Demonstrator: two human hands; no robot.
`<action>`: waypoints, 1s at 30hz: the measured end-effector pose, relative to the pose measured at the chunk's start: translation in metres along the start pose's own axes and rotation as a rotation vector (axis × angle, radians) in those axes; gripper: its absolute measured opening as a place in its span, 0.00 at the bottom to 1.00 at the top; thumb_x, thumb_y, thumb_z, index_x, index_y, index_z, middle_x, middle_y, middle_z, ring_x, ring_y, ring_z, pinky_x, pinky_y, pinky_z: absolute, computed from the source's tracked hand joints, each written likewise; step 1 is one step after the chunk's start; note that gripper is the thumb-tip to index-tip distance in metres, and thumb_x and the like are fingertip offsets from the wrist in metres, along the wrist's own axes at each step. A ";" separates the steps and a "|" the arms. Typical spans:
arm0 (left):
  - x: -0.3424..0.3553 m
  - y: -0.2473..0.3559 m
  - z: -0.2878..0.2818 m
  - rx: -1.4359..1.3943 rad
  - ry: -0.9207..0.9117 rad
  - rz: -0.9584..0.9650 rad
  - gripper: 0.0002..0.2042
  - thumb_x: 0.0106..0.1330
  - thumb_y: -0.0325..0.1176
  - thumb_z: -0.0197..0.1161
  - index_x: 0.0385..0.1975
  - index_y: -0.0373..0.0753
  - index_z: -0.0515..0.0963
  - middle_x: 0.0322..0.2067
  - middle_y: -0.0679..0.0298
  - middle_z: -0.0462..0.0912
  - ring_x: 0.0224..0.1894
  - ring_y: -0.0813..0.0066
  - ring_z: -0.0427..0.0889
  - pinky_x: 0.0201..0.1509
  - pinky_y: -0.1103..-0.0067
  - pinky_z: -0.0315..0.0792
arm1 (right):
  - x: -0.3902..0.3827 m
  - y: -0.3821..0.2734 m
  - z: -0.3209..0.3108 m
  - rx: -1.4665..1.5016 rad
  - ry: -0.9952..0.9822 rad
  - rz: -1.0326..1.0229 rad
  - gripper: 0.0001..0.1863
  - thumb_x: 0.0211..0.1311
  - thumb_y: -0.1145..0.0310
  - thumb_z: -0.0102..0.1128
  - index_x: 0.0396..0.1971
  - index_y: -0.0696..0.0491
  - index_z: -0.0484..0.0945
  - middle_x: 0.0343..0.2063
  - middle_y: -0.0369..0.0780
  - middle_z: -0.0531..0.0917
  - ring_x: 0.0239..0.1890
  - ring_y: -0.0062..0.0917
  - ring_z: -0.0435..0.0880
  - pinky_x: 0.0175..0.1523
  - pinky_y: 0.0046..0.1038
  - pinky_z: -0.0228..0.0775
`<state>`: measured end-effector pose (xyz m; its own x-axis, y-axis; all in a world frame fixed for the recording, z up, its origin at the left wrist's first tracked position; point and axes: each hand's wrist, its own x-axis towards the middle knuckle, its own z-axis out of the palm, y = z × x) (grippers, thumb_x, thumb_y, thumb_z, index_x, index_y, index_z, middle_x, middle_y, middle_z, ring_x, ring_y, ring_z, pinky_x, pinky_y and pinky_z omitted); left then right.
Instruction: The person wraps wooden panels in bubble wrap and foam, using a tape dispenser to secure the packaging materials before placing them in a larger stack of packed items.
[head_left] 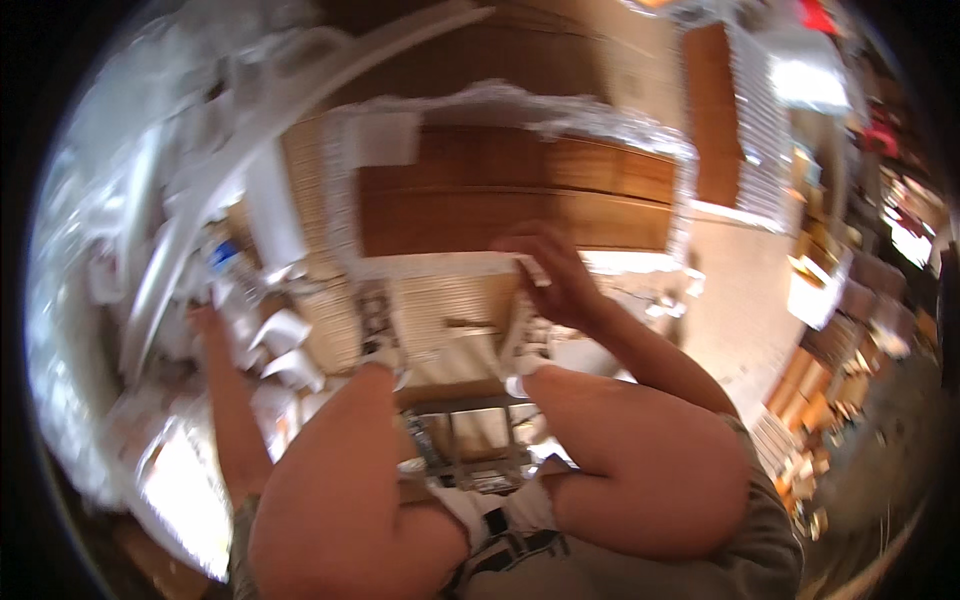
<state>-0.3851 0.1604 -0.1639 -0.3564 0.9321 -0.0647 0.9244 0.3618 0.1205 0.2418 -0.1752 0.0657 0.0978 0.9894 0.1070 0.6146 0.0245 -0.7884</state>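
Brown wooden boards point(450, 215) lie side by side in front of me, edged all round by a clear and white plastic wrapping point(345, 215). Over their near edge hovers my right hand point(550, 270), thumb and fingers apart, with nothing visible in it. At the left, my left hand point(203, 318) reaches in among crumpled translucent packing material. Blur and the wrapping hide its fingers. Just beyond it lies a clear object with a blue patch point(224, 255), too blurred to name. A long white foam strip point(225, 185) curves past that hand.
Corrugated cardboard point(440, 315) lies under the boards and near my feet. Another wooden piece point(712, 115) stands at the far right beside ribbed silvery wrapping point(758, 130). Wood offcuts point(805, 385) are heaped to the right. A pile of clear plastic point(80, 330) fills the left side.
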 end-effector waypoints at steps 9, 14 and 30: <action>-0.005 0.008 -0.026 0.026 -0.026 -0.107 0.34 0.66 0.55 0.69 0.58 0.27 0.75 0.46 0.44 0.85 0.52 0.47 0.84 0.62 0.58 0.75 | -0.004 -0.014 -0.020 -0.081 0.064 -0.089 0.21 0.52 0.85 0.59 0.47 0.53 0.80 0.46 0.45 0.81 0.45 0.43 0.84 0.46 0.39 0.79; -0.154 0.081 -0.130 -1.140 -0.091 0.040 0.29 0.67 0.38 0.71 0.64 0.33 0.69 0.60 0.55 0.75 0.59 0.56 0.78 0.61 0.60 0.76 | 0.011 -0.018 -0.019 0.074 0.054 0.050 0.12 0.63 0.85 0.58 0.44 0.55 0.79 0.41 0.46 0.83 0.40 0.39 0.85 0.40 0.36 0.78; -0.253 0.313 -0.189 -0.925 -0.757 0.846 0.26 0.63 0.28 0.69 0.62 0.37 0.70 0.58 0.55 0.73 0.62 0.59 0.74 0.63 0.67 0.73 | 0.076 -0.065 -0.018 -0.236 -0.293 -0.057 0.41 0.56 0.60 0.74 0.69 0.51 0.65 0.55 0.49 0.76 0.57 0.49 0.77 0.60 0.47 0.72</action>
<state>-0.0315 0.0412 0.0777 0.6616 0.7416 -0.1114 0.2981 -0.1238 0.9465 0.2233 -0.1042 0.1358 -0.1490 0.9871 -0.0582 0.7796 0.0810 -0.6211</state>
